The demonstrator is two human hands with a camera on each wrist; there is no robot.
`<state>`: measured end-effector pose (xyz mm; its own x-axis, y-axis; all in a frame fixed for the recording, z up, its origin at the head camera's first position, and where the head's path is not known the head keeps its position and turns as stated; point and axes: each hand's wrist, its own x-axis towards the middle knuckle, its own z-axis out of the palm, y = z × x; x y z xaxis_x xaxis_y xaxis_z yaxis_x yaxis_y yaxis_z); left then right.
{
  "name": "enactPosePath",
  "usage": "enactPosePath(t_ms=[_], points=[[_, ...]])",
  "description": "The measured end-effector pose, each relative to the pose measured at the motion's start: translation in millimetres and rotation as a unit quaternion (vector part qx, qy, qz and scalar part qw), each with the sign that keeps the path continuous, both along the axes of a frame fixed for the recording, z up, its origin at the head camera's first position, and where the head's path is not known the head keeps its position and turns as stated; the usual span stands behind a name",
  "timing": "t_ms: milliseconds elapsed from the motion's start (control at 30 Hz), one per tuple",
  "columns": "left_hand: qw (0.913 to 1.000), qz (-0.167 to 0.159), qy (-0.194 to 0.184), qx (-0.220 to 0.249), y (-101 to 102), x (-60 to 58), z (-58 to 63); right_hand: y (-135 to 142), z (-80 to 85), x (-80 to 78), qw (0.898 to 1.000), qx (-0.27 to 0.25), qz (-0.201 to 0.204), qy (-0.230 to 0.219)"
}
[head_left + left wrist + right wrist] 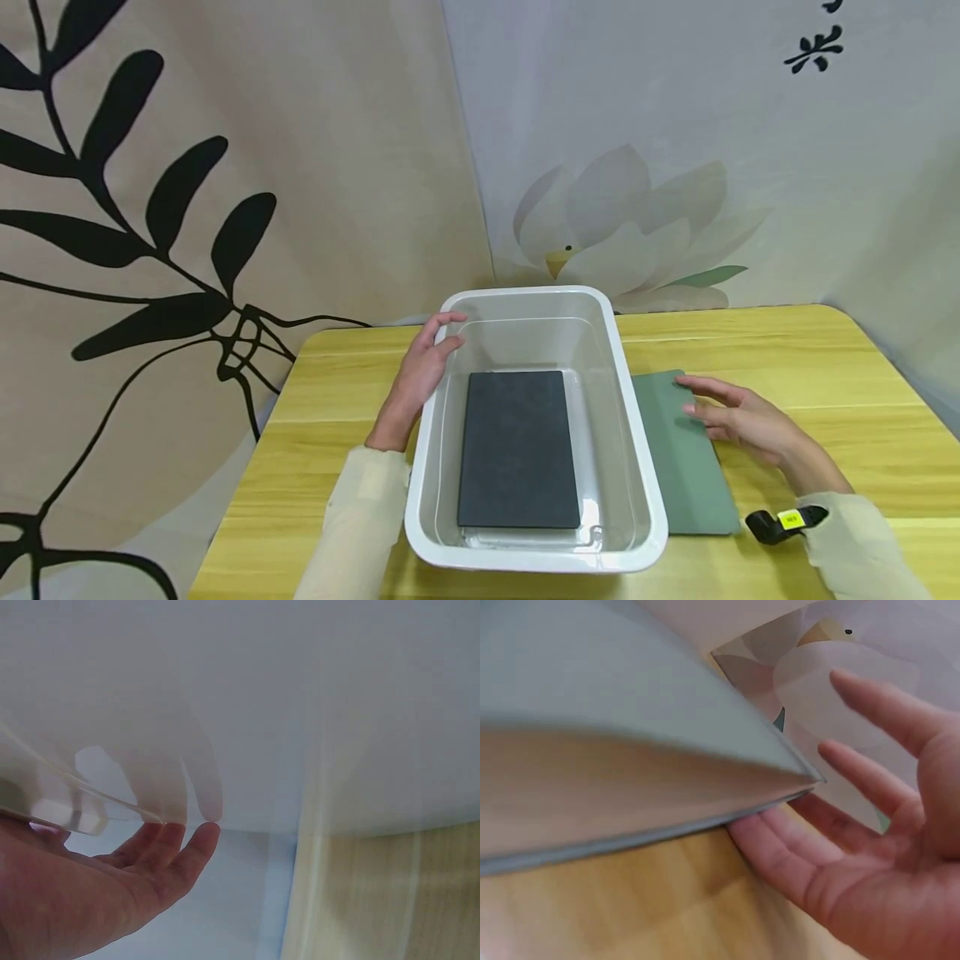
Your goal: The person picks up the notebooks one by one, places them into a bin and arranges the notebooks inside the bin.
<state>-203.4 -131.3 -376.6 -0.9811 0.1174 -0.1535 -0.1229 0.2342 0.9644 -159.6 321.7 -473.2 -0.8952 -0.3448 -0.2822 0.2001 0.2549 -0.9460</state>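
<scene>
A white plastic basin [538, 560] stands on the table, its long sides running away from me. Over its far left rim my left hand [420, 375] grips the edge; the left wrist view has the fingertips [206, 832] against the basin's outer wall. Flat on the basin's floor lies a black hardcover book [519, 450]. To the right, partly hidden by the basin, is a green hardcover book [686, 467]. My right hand [753, 425] is at its right edge with fingers spread. In the right wrist view, lower fingers [780, 855] touch the cover edge below the pages.
The wooden table [840, 400] has a rounded far right corner. A patterned cloth wall [360, 167] with leaf and flower prints rises behind and to the left. A black strap with a yellow label [791, 519] sits at my right wrist.
</scene>
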Motion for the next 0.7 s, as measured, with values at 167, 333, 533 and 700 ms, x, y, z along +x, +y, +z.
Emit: enactPosePath(t_ms=[167,333,533,700], points=[[1.0,0.002,-0.002,0.001,1,-1.0,-0.5,3,-5.4,2.0,0.999,-0.02,0.035,-0.003],[0.9999,-0.001,-0.007,0.009,0,-2.1,-0.2,4,-12.3,0.3,0.996,-0.06,0.068,-0.006],[0.9999,0.002,-0.004,0.014,-1,-1.6,1.3,6,-21.7,1.0,0.993,-0.094,0.074,-0.017],[0.9999,0.006,-0.003,0.008,0,-1.4,0.0,8,-24.7,3.9,0.992,-0.093,0.08,-0.016]])
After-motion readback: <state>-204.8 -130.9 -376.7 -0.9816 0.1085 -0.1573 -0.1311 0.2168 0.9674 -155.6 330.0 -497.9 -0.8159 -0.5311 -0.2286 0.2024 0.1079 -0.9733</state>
